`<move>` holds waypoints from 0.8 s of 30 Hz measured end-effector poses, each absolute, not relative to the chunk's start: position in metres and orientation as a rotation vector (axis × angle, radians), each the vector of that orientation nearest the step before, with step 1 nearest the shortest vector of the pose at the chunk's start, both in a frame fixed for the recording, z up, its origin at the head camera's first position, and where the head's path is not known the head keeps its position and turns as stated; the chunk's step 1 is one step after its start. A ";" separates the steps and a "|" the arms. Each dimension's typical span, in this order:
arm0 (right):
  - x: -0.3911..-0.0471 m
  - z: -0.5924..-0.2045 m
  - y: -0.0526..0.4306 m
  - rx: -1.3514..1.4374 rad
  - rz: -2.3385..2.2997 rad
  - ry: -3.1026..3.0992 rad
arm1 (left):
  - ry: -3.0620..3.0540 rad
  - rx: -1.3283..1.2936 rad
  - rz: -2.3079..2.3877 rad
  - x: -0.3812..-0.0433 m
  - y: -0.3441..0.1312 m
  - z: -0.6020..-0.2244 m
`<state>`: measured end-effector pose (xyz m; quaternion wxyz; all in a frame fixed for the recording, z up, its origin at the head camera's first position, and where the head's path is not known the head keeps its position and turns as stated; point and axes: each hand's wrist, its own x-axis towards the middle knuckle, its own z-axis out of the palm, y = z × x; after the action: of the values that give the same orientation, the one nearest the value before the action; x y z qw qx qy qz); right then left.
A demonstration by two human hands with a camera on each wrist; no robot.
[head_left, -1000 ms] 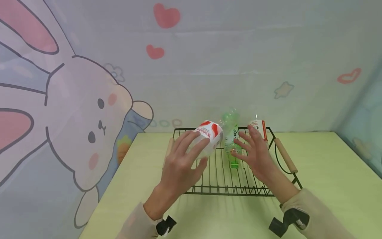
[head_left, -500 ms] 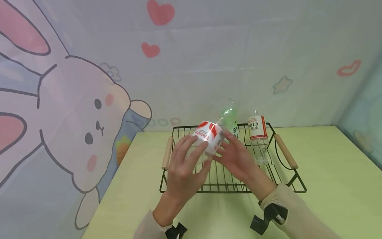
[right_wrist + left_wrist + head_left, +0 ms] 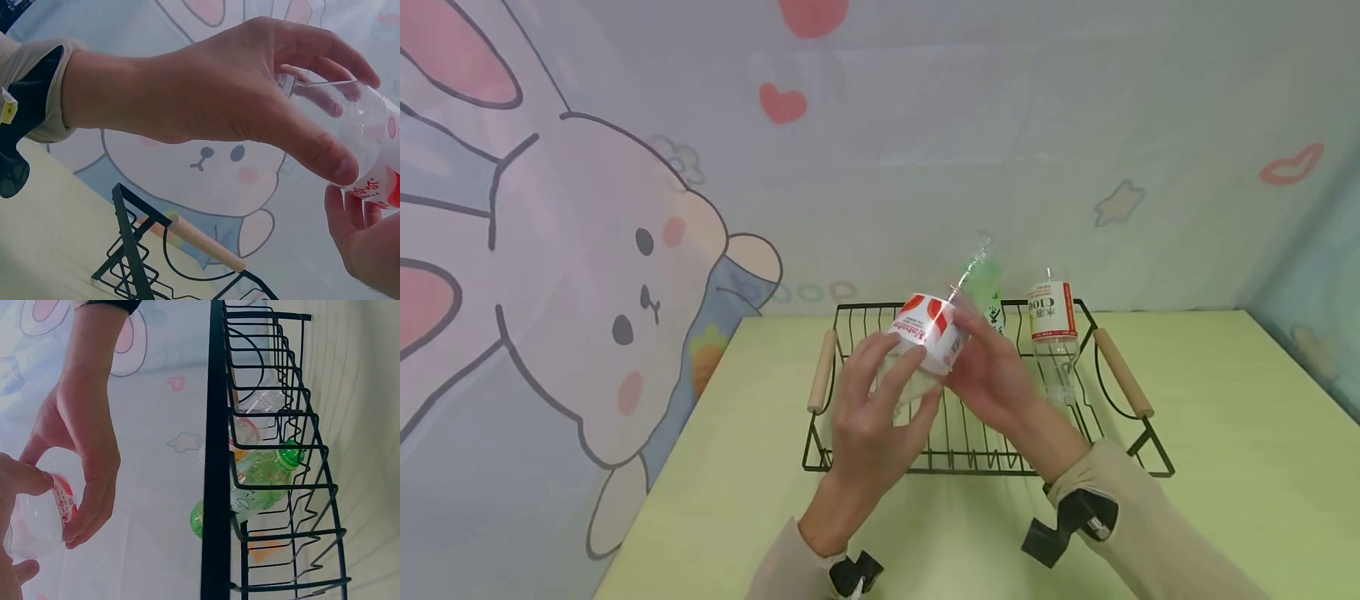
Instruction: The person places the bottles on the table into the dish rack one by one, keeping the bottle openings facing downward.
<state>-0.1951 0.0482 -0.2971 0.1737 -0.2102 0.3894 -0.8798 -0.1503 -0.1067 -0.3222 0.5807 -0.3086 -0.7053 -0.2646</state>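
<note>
A clear plastic bottle (image 3: 925,325) with a white and red label is held tilted above the rack, between both hands. My left hand (image 3: 872,425) grips it from the left, fingers spread over its side and thumb underneath. From the right, my right hand (image 3: 1000,383) curls round it; in the right wrist view its thumb and fingers (image 3: 325,150) wrap the bottle's neck and shoulder. Behind the hands, a green bottle (image 3: 983,283) lies on the black wire rack (image 3: 970,472), partly hidden. Right of it lies another clear bottle (image 3: 1052,317) with a white, red-edged label.
The rack stands on a pale green table (image 3: 1217,400) and has a wooden handle (image 3: 822,371) on its left and a second wooden handle (image 3: 1122,372) on its right. A printed curtain (image 3: 925,167) with a rabbit and hearts hangs close behind.
My right hand has come left from in front of the other bottles and now curls round the red-labelled bottle. My left hand keeps its grip, with little movement.
</note>
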 end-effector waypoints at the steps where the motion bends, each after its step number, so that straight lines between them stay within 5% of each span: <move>1: -0.196 -0.296 0.048 -0.588 -2.491 1.134 | -1.663 -0.721 -0.628 -0.151 -0.107 -0.323; 15: -0.224 -0.289 0.059 -0.382 -2.362 1.734 | -1.828 -0.673 -0.725 -0.154 -0.139 -0.333; 24: -0.247 -0.299 0.066 -0.200 -2.178 2.145 | -2.206 -0.412 -1.001 -0.166 -0.186 -0.345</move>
<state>-0.2470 0.0656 -0.2989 0.0392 -0.0652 0.6997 -0.7103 -0.1658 -0.1862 -0.3451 0.3357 -0.1578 -0.8457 -0.3836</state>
